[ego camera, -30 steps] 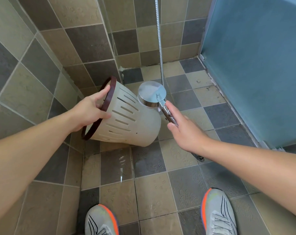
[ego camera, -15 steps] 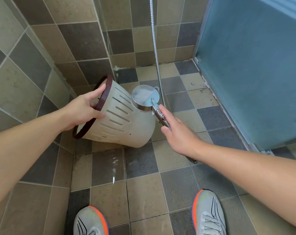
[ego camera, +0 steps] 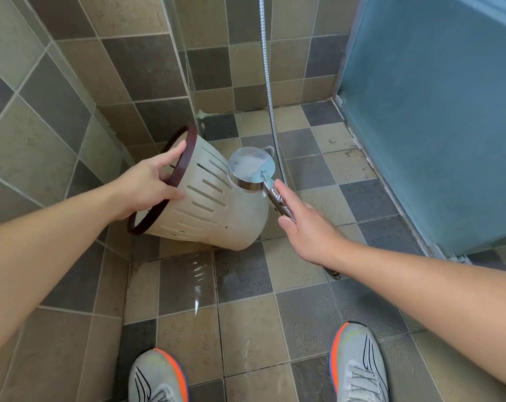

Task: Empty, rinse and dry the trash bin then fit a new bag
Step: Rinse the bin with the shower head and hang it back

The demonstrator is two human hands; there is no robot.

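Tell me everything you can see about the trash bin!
The trash bin is a cream, plastic-looking bucket, wide at the top and narrower at its closed bottom. A dark brown rim circles its mouth, and long slots run in rows along its side. It is tipped on its side above the tiled floor, mouth facing left. The left hand grips the rim. The shower head, held by the right hand, sits right against its side.
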